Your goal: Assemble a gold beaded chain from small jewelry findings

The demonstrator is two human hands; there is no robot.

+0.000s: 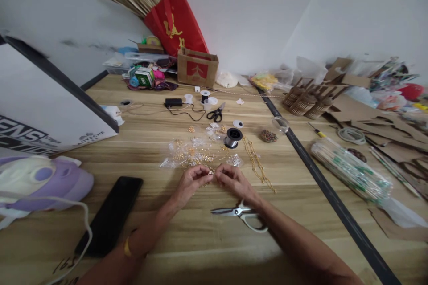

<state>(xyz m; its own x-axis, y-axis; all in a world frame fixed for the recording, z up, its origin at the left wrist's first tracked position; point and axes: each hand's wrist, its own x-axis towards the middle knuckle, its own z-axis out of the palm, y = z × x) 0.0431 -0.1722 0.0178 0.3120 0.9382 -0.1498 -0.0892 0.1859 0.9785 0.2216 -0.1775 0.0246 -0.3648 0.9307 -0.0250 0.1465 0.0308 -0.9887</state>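
My left hand (pixel 196 178) and my right hand (pixel 232 178) meet close together over the table, fingertips pinched. Between the left fingers a small shiny bead-like piece (pixel 210 173) shows; its exact kind is too small to make out. Whatever the right fingers pinch is hidden. Just beyond the hands lie clear plastic bags with gold and clear beads (pixel 194 155). A black spool of thin wire (pixel 233 138) stands behind them. To the right lies a gold chain (pixel 254 162). White-handled scissors (pixel 242 213) rest beneath my right forearm.
A black phone (pixel 112 213) and a purple-white device (pixel 50 182) with a cord are at left, by a large white box (pixel 50 102). Black scissors (pixel 216 112) lie farther back. At right are a bead dish (pixel 269 136), wrapped sticks (pixel 351 169), small baskets (pixel 301 100) and cardboard (pixel 377 120).
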